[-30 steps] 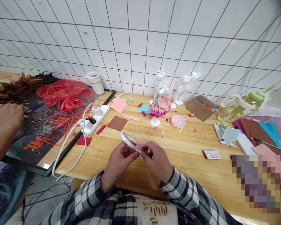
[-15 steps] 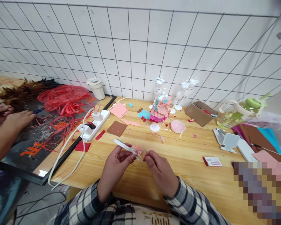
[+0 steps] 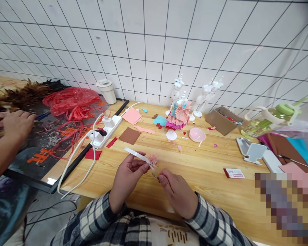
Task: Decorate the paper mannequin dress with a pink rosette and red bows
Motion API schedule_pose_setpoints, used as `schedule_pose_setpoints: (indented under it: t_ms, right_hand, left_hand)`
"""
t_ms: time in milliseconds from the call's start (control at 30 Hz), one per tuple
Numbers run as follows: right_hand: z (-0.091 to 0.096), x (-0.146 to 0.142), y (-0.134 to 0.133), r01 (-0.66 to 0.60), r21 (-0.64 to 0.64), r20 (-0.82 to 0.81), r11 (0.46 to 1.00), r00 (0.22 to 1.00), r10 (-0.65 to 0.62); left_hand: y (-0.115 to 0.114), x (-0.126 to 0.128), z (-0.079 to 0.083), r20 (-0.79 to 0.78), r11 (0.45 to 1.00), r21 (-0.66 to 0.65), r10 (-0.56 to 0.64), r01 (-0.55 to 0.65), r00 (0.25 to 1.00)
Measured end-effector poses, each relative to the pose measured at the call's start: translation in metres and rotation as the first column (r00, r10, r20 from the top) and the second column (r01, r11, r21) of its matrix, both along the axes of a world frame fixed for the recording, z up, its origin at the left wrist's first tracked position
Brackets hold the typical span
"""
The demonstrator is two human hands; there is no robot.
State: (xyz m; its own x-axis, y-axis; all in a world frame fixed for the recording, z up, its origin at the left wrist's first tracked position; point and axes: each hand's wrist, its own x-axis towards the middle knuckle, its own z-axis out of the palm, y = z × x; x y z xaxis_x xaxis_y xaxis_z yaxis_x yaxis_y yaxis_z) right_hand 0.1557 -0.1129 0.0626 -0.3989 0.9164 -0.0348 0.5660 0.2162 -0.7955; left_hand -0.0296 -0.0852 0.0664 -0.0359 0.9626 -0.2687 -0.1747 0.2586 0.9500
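Observation:
My left hand [image 3: 129, 179] is closed, with a white paper-like strip [image 3: 136, 153] pinched between thumb and fingers. A small pleated pink paper fan [image 3: 152, 158] sits at the strip's far end, just past my fingertips. My right hand [image 3: 178, 191] is closed round a thin metal tool with a forked tip, which looks like tweezers [image 3: 155, 175]; most of it is hidden in my fingers. The tip points at the strip's end, a little apart from it. Beyond my hands stands a small white mannequin dressed in pleated pink, blue and magenta paper [image 3: 178, 118].
A power strip [image 3: 106, 131] with trailing white cables lies left. Brown paper [image 3: 129, 136], pink paper [image 3: 132, 116], a pink bowl [image 3: 197, 134] and a cardboard box [image 3: 222, 121] lie beyond. A drinking bottle [image 3: 268, 121] stands right. Another person's hands [image 3: 17, 124] work at far left.
My right hand has drawn back slightly from the pink fan, and the metal tip now shows apart from it. The view has shifted a little. The other person's hands have moved left.

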Motion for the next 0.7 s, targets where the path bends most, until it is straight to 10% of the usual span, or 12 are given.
schedule_pose_setpoints:
  t_ms: [700]
  right_hand:
    - [-0.006, -0.008, 0.003, 0.108, 0.064, -0.008, 0.992, 0.994, -0.107]
  left_hand:
    - [-0.003, 0.005, 0.000, -0.039, 0.997, 0.029, -0.073, 0.074, 0.997]
